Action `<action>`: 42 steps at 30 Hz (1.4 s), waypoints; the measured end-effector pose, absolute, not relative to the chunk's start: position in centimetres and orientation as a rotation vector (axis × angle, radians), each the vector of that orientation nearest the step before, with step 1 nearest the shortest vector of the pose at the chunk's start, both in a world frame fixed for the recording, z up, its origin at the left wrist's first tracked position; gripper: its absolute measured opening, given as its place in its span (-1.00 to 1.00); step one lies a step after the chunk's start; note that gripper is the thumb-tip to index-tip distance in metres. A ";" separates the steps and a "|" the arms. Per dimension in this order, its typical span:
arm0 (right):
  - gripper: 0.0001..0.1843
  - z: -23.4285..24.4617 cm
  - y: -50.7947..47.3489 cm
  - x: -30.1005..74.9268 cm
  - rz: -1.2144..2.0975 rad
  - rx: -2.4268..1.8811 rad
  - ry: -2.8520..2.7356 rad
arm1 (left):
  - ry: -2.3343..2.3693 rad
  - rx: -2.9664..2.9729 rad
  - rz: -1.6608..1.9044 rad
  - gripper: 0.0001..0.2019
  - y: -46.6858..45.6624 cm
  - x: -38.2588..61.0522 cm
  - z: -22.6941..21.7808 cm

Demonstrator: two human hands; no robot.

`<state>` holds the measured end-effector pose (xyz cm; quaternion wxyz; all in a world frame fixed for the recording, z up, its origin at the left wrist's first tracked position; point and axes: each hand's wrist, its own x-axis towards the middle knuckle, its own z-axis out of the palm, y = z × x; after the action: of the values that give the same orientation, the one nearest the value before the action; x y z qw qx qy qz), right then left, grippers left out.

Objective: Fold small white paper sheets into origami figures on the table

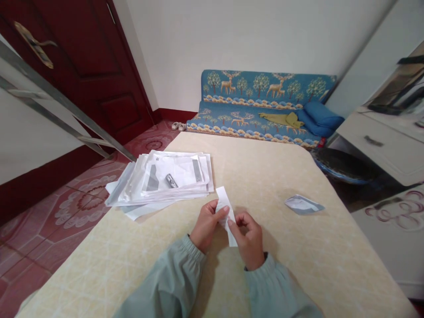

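A narrow folded strip of white paper (pixel 222 195) is held between both hands just above the table, tilted slightly. My left hand (pixel 207 223) pinches its left edge, thumb on top. On the right edge, my right hand (pixel 248 236) grips the strip between thumb and curled fingers. Left of the hands lies a stack of paper sheets (pixel 175 170), some with grey printed areas. A small silver metal object (pixel 171 180), perhaps a nail clipper, rests on that stack. Off to the right sits a small folded paper piece (pixel 303 205), white and grey.
The table (pixel 265 163) has a pale yellow patterned cover. Behind it stands a blue sofa (pixel 232 106) with a deer print. A metal ladder (pixel 66 106) leans at the left near a dark red door (pixel 99 57). A white cabinet (pixel 387 145) stands at the right.
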<state>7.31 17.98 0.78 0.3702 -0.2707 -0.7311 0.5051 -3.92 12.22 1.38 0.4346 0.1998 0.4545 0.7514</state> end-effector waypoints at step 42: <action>-0.70 1.8 21.1 9.5 0.683 -0.341 -1.921 | 1.295 0.930 2.034 -0.71 10.4 -7.0 1.9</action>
<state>9.55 21.12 1.78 0.5119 -0.1419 -0.7983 0.2838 -6.98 10.37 1.92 0.2750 0.3460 0.4818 0.7567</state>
